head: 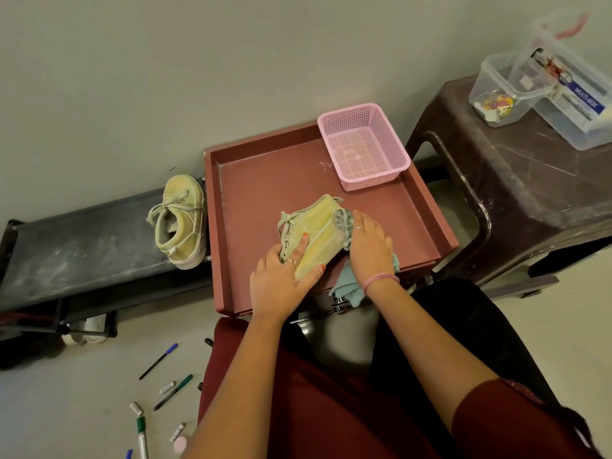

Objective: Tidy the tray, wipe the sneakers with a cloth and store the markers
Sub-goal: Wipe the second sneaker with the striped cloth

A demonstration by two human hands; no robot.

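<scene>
Markers lie loose on the floor, nearer than the tray's left corner; roughly eight, some cropped. Inside the tray's near edge: one faded yellow-green sneaker, grey laces, lying on its side, long axis diagonal from near-left to far-right. Left hand grips it, thumb and fingers wrapped over it. Right hand presses a light-blue cloth against it, fingers fairly straight. Second sneaker stands just left of the tray, toe pointing away. One pink basket sits in the tray's far-right corner.

Two sneakers, perhaps seven markers.
</scene>
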